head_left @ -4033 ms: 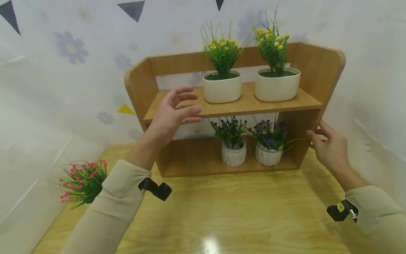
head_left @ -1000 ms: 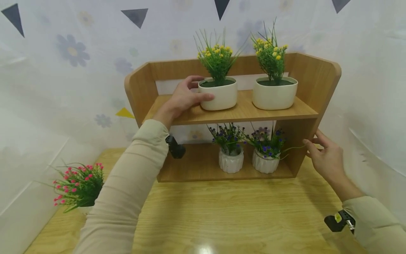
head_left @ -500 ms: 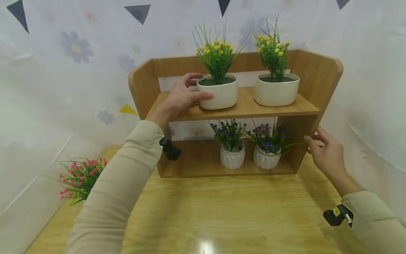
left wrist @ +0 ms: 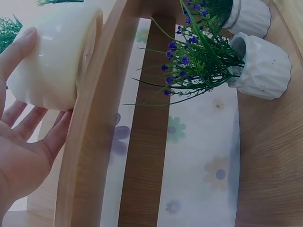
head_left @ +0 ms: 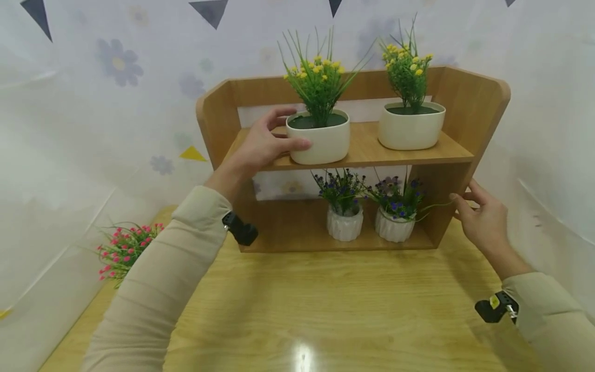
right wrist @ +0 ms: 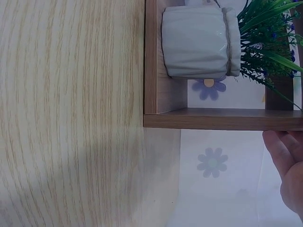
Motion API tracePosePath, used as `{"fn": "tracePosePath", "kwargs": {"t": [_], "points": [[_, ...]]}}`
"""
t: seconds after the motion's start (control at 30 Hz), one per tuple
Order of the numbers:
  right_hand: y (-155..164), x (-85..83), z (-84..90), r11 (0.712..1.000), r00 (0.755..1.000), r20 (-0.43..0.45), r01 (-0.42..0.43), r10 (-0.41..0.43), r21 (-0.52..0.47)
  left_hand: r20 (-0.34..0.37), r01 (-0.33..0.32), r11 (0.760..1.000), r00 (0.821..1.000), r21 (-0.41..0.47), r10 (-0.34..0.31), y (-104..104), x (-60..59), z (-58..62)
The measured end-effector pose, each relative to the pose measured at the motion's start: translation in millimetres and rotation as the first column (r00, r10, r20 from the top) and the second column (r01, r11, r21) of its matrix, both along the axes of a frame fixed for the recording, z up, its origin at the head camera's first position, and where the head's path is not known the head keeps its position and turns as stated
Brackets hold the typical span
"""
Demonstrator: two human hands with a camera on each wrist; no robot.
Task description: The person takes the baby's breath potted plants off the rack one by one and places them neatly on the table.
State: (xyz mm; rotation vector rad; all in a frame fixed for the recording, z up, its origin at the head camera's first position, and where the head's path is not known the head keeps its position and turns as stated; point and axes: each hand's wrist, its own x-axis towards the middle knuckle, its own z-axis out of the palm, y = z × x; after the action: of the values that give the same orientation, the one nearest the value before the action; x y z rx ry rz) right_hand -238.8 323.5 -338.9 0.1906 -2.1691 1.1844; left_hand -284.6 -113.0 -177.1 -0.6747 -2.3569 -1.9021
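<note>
My left hand (head_left: 260,143) grips the left end of a cream oval pot (head_left: 325,144) planted with yellow flowers, its thumb across the front and fingers behind. This pot is at the front edge of the upper shelf; the left wrist view shows part of its underside. A matching pot (head_left: 411,129) stands to its right. On the right, my right hand (head_left: 485,219) holds the side panel of the wooden shelf (head_left: 446,160), thumb at the front edge and fingers outside. The right wrist view shows fingers (right wrist: 279,149) touching the panel's outer face.
Below, two white ribbed pots (head_left: 345,225) with purple flowers stand on the lower board. A plant with pink flowers (head_left: 123,250) is at the table's left, partly behind my left sleeve. The wooden table (head_left: 325,305) extends in front; a patterned cloth hangs behind.
Four seconds ago my left hand was apart from the left pot; it now grips it. Since half a second ago that pot has come slightly toward me. My right hand stays at the panel.
</note>
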Motion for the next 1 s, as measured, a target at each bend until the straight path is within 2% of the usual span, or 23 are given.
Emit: {"fn": "tracePosePath", "kwargs": {"t": [0.27, 0.57, 0.77, 1.0], "points": [[0, -0.6, -0.2, 1.0, 1.0, 0.013, -0.007, 0.007, -0.017, -0.001, -0.038, 0.998, 0.999, -0.055, 0.038, -13, 15.3, -0.8], [1, -3.1, 1.3, 0.999, 0.999, 0.034, -0.022, 0.024, -0.032, -0.044, 0.009, 1.0, 0.999, 0.028, -0.008, -28, 40.0, -12.5], [4, -3.7, 2.2, 0.999, 0.999, 0.051, -0.014, 0.017, -0.048, -0.059, -0.009, 1.0, 0.998, 0.01, 0.01, -34, 52.2, -14.1], [8, -5.2, 1.1, 0.998, 0.998, 0.057, -0.007, 0.01, -0.055, -0.097, 0.0, 1.0, 0.995, 0.0, 0.0, -40, 66.7, -19.5]]}}
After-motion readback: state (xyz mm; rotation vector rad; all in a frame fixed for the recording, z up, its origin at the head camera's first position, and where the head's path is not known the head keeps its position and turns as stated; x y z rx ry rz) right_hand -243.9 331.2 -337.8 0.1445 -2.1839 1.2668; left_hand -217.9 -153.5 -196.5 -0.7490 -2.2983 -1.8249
